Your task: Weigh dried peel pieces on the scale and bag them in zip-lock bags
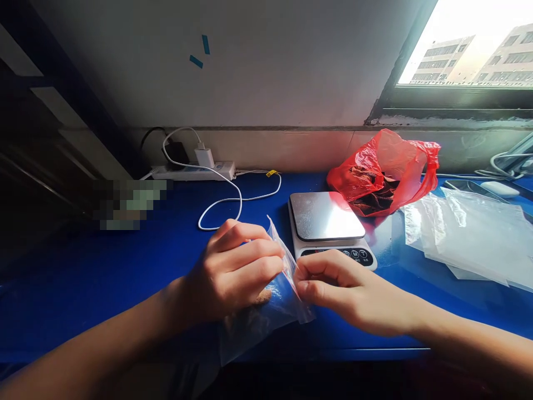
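Clear plastic bag (280,307), its mouth pinched between the closed fingers of our left hand (237,272) and right hand (343,291), might spill its brown contents (263,298) if we tip it.

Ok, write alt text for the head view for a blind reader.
A person's left hand and right hand hold a clear bag by its edge over a blue table. Beyond sit a scale and red bag; at right, flat plastic bags.
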The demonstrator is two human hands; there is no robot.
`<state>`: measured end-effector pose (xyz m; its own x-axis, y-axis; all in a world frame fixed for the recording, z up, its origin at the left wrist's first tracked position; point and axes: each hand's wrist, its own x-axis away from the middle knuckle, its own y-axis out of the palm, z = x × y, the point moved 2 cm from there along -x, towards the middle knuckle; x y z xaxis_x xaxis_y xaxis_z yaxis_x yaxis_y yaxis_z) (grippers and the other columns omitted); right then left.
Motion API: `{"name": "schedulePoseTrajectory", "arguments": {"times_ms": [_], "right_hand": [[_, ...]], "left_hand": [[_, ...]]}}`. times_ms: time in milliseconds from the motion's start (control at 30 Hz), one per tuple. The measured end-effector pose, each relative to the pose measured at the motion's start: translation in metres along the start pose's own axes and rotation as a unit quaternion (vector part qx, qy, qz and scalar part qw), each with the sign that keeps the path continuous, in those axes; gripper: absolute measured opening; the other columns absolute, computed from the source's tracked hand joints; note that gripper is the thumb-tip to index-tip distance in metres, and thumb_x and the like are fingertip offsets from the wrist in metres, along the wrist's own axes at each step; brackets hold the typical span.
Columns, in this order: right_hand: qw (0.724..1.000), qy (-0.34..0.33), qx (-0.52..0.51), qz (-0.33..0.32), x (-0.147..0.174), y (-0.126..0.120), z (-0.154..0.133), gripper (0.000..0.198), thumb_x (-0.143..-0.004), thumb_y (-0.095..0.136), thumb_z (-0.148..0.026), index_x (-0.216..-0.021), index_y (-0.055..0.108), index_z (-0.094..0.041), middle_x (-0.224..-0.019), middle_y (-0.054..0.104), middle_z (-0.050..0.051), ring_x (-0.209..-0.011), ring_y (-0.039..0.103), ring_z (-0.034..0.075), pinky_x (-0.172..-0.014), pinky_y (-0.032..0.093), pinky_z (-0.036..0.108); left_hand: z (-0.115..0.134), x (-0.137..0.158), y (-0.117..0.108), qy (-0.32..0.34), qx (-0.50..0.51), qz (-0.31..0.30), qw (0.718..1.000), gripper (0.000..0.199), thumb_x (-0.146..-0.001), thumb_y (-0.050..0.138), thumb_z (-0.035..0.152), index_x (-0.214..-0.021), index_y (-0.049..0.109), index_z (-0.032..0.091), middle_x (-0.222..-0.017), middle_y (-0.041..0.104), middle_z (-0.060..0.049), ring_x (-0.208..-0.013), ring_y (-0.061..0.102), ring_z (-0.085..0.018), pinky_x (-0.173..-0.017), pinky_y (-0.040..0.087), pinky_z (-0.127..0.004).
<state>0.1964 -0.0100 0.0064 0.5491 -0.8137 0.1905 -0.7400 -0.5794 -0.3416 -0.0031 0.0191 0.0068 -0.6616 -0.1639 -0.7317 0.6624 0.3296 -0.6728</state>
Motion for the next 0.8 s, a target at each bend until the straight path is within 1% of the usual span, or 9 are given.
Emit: {"name": "schedulePoseTrajectory", "arguments": {"times_ms": [133, 267, 367, 500, 633, 700, 800], "right_hand": [[1.0, -0.004, -0.009, -0.005, -0.001, -0.001, -0.001, 0.017, -0.086, 0.054, -0.029, -0.073, 0.058, -0.019, -0.073, 0.056, -0.001, -0.07, 0.05, 0.013, -0.06, 0.038, 0.022], [1.0, -0.011, 0.003, 0.016, -0.003, 0.0, 0.001, 0.027, -0.089, 0.051, -0.035, -0.067, 0.055, -0.019, -0.071, 0.056, 0.001, -0.068, 0.05, 0.014, -0.057, 0.038, 0.023], [0.999, -0.005, 0.031, 0.025, -0.005, 0.001, 0.003, 0.031, -0.089, 0.05, -0.039, -0.065, 0.054, -0.02, -0.069, 0.056, 0.002, -0.066, 0.05, 0.015, -0.056, 0.038, 0.024], [0.999, -0.008, 0.034, 0.023, -0.005, 0.002, 0.004, 0.03, -0.088, 0.048, -0.038, -0.065, 0.053, -0.02, -0.068, 0.054, 0.002, -0.065, 0.048, 0.015, -0.056, 0.036, 0.025], [0.998, 0.016, 0.054, 0.028, -0.005, 0.002, 0.003, 0.029, -0.088, 0.05, -0.039, -0.067, 0.053, -0.019, -0.068, 0.05, 0.0, -0.064, 0.045, 0.013, -0.055, 0.033, 0.023], [0.998, 0.015, 0.06, 0.033, -0.004, 0.002, 0.002, 0.027, -0.088, 0.051, -0.037, -0.068, 0.054, -0.019, -0.066, 0.049, -0.001, -0.064, 0.045, 0.012, -0.055, 0.032, 0.023], [0.996, -0.013, 0.073, 0.05, -0.004, 0.002, 0.001, 0.021, -0.086, 0.051, -0.028, -0.068, 0.055, -0.018, -0.064, 0.049, -0.003, -0.062, 0.044, 0.011, -0.055, 0.031, 0.023]], "left_hand": [[0.0, -0.001, 0.001, 0.029, 0.004, 0.006, 1.0, 0.008, -0.093, 0.062, 0.017, -0.089, 0.06, 0.024, -0.091, 0.079, 0.001, -0.093, 0.068, -0.021, -0.076, 0.054, -0.036], [0.001, -0.003, 0.004, 0.033, 0.027, -0.003, 0.999, 0.008, -0.095, 0.06, 0.015, -0.091, 0.061, 0.022, -0.091, 0.079, 0.0, -0.091, 0.068, -0.019, -0.076, 0.052, -0.033], [0.0, -0.006, 0.007, 0.036, 0.055, -0.02, 0.998, 0.009, -0.097, 0.057, 0.014, -0.092, 0.06, 0.021, -0.088, 0.078, -0.001, -0.086, 0.067, -0.019, -0.074, 0.051, -0.032], [-0.002, -0.007, 0.008, 0.048, 0.064, -0.043, 0.996, 0.008, -0.1, 0.053, 0.017, -0.099, 0.061, 0.019, -0.086, 0.077, -0.004, -0.083, 0.066, -0.02, -0.073, 0.052, -0.034], [-0.004, -0.004, 0.01, 0.052, 0.076, -0.031, 0.995, 0.018, -0.104, 0.049, 0.02, -0.092, 0.063, 0.018, -0.084, 0.075, -0.005, -0.081, 0.064, -0.02, -0.071, 0.049, -0.034], [-0.004, -0.003, 0.011, 0.06, 0.083, -0.029, 0.994, 0.021, -0.105, 0.049, 0.023, -0.091, 0.063, 0.017, -0.084, 0.075, -0.005, -0.08, 0.063, -0.02, -0.069, 0.048, -0.034], [-0.003, -0.002, 0.01, 0.077, 0.086, -0.028, 0.993, 0.022, -0.105, 0.05, 0.025, -0.092, 0.064, 0.015, -0.084, 0.074, -0.007, -0.08, 0.062, -0.02, -0.068, 0.046, -0.034]]}}
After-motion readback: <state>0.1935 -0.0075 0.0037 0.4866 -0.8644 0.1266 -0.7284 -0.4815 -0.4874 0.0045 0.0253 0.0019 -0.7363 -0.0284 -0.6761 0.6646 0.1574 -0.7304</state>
